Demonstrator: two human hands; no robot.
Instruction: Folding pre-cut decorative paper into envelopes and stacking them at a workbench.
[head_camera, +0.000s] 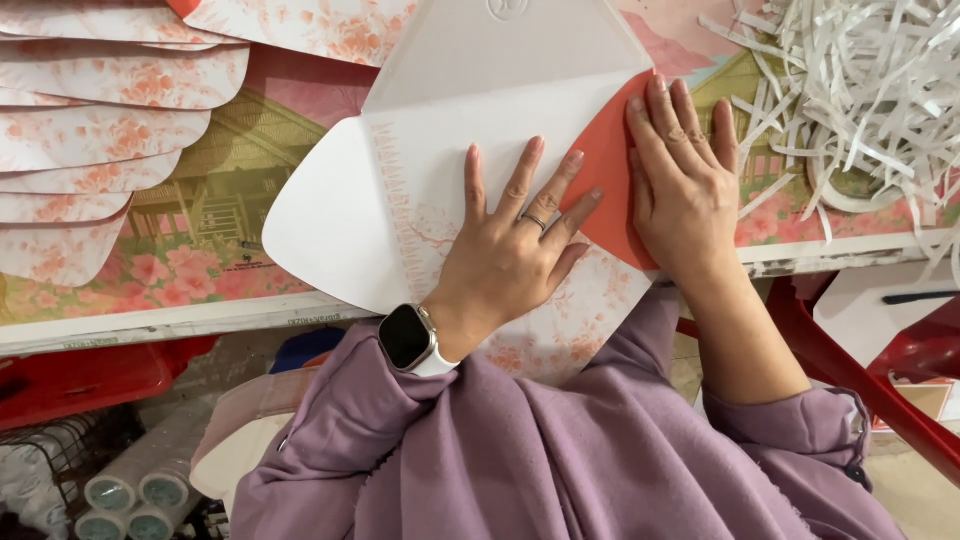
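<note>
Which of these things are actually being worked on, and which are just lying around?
In hand: unfolded envelope sheet, its red side flap, left hand, right hand.

Lying about: stack of floral sheets, shredded white paper, red plastic chair, tape rolls.

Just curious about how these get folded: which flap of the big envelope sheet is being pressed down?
The right flap, the only one showing its red-orange side, folded inward. The right hand lies flat on it; the left flap and top flap lie open and untouched.

Left hand (515, 240) flat, fingers spread, on unfolded envelope blank (400, 190). Right hand (685, 185) presses its orange side flap (608, 165) down. Paper shreds (850, 90) nearby.
</note>
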